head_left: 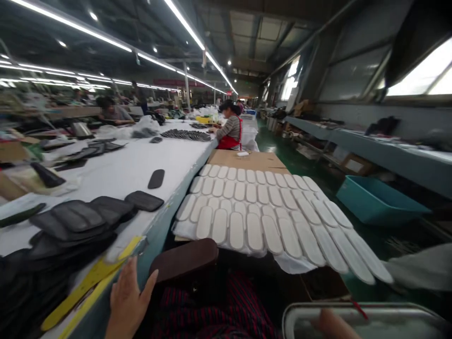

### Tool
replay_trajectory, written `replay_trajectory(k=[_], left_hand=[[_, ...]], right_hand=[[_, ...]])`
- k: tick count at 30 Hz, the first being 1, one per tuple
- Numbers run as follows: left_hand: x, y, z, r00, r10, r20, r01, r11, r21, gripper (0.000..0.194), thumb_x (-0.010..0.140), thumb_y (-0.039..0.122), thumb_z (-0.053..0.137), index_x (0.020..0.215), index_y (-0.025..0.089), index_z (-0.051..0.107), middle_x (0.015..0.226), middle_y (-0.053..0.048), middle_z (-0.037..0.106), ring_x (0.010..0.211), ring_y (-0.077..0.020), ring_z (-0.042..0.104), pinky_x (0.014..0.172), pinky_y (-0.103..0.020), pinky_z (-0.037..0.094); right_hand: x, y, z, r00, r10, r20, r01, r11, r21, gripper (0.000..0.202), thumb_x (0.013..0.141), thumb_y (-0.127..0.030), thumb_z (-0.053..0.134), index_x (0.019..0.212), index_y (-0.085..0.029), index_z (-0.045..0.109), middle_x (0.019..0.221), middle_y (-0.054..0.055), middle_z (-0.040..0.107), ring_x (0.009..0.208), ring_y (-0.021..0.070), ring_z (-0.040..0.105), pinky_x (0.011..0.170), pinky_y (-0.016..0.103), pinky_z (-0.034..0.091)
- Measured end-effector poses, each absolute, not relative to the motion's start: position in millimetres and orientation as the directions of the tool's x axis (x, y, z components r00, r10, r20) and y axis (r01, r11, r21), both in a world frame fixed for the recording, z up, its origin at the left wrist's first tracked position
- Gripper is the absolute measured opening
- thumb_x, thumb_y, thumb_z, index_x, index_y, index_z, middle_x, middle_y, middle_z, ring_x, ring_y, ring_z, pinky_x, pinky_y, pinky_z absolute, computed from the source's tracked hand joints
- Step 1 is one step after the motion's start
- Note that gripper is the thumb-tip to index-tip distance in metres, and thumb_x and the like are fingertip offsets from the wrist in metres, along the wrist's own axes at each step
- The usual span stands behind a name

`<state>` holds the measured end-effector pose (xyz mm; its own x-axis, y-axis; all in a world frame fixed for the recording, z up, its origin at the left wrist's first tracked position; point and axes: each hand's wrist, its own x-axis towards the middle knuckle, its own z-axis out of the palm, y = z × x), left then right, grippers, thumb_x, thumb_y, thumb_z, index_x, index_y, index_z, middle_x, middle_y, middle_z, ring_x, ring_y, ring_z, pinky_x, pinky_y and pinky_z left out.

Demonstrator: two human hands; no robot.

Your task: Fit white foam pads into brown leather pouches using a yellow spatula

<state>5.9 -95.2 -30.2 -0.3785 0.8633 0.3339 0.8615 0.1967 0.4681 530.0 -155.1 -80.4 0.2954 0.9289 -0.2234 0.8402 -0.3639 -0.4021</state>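
While the left hand [129, 301] sits spread, thumb apart from fingers, I make out nothing clasped in it. Just right of its thumb is the dark brown oblong piece [187, 260], beside the striped clothing [212, 306]; whether the thumb touches its nearer end, I cannot tell. Left of those fingers, a yellow strip [93, 275] runs along the edge of the table [134, 155], with black pads [76, 219] beyond. Far to its right, the right hand [335, 324] blurs over a metal tray [318, 305]; its grip I cannot tell. White oval pads [236, 230] lie ahead, between both hands. I judge the step as handling the brown piece; the next move calls for a light, even hold at its nearer end.
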Motion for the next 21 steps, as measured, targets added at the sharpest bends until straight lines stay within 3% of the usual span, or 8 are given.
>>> replay_trajectory(k=[2,3,5,8,11,13,15,21], left_hand=[[12.0,-95.9,-31.0,-0.375,0.849,0.371,0.867,0.180,0.464,0.068,0.084,0.053,0.031,0.138,0.011,0.025,0.141,-0.019,0.033,0.132,-0.0299,0.026,0.105,-0.052,0.020],[17.1,-93.8,-31.0,-0.368,0.851,0.376,0.866,0.166,0.471,0.063,0.085,0.048,0.033,0.137,0.013,0.027,0.142,-0.018,0.033,0.133,-0.0289,0.025,0.106,-0.052,0.017],[27.0,-85.2,-32.4,-0.331,0.872,0.360,0.857,0.117,0.502,0.056,0.086,0.042,0.037,0.136,0.015,0.031,0.142,-0.016,0.035,0.134,-0.0279,0.024,0.107,-0.052,0.012],[32.8,-70.4,-42.0,-0.316,0.902,0.293,0.781,0.072,0.620,0.055,0.082,0.039,0.046,0.132,0.017,0.038,0.140,-0.015,0.039,0.133,-0.0294,0.025,0.108,-0.052,0.009],[27.1,-67.0,-54.7,-0.389,0.909,0.148,0.604,0.131,0.786,0.066,0.076,0.041,0.055,0.133,0.015,0.035,0.140,-0.016,0.037,0.133,-0.0299,0.026,0.108,-0.050,0.016],[20.2,-71.0,-59.3,-0.447,0.895,-0.011,0.429,0.225,0.875,0.075,0.074,0.043,0.058,0.136,0.013,0.028,0.143,-0.018,0.032,0.132,-0.0286,0.028,0.108,-0.046,0.021],[12.7,-76.1,-60.2,-0.446,0.878,-0.172,0.252,0.308,0.917,0.080,0.073,0.044,0.060,0.137,0.012,0.025,0.142,-0.018,0.033,0.131,-0.0271,0.032,0.109,-0.043,0.021],[-1.2,-81.4,-62.7,-0.359,0.839,-0.409,-0.244,0.339,0.909,0.062,0.078,0.038,0.059,0.133,0.020,0.036,0.143,-0.009,0.035,0.131,-0.0211,0.031,0.111,-0.036,0.020]], right_hand=[[475.2,-120.2,-53.7,0.093,0.969,-0.229,0.871,-0.191,-0.453,0.024,0.068,-0.042,0.051,0.052,-0.026,0.060,0.058,0.009,0.064,0.064,0.0278,0.066,0.066,0.037,0.051],[437.0,-102.2,-36.8,-0.055,0.985,-0.166,0.855,-0.039,-0.517,0.030,0.078,-0.041,0.043,0.080,-0.023,0.067,0.081,0.010,0.069,0.081,0.0256,0.065,0.078,0.036,0.049],[348.9,-70.0,-4.4,-0.246,0.969,0.022,0.815,0.219,-0.536,0.043,0.086,-0.036,0.036,0.117,-0.015,0.055,0.116,0.014,0.059,0.110,0.0227,0.054,0.097,0.036,0.040],[231.0,-40.6,18.1,-0.568,0.807,0.160,0.693,0.575,-0.435,0.063,0.080,-0.037,0.048,0.136,-0.010,0.035,0.141,0.014,0.034,0.131,0.0255,0.027,0.108,0.043,0.024],[180.7,-32.0,5.1,-0.767,0.637,0.081,0.565,0.730,-0.385,0.081,0.075,-0.047,0.057,0.139,-0.009,0.027,0.146,0.015,0.023,0.135,0.0271,0.016,0.110,0.045,0.015],[187.4,-32.6,-9.4,-0.791,0.612,0.017,0.566,0.741,-0.362,0.087,0.071,-0.047,0.060,0.141,-0.009,0.023,0.147,0.014,0.018,0.136,0.0269,0.012,0.111,0.044,0.011],[213.7,-34.8,-20.0,-0.731,0.682,-0.029,0.651,0.684,-0.329,0.093,0.066,-0.042,0.064,0.142,-0.010,0.020,0.149,0.013,0.013,0.136,0.0274,0.009,0.111,0.043,0.009],[285.5,-18.3,-40.7,-0.399,0.911,-0.102,0.880,0.349,-0.324,0.096,0.061,-0.037,0.068,0.141,-0.010,0.021,0.146,0.016,0.022,0.135,0.0284,0.016,0.110,0.049,0.009]])
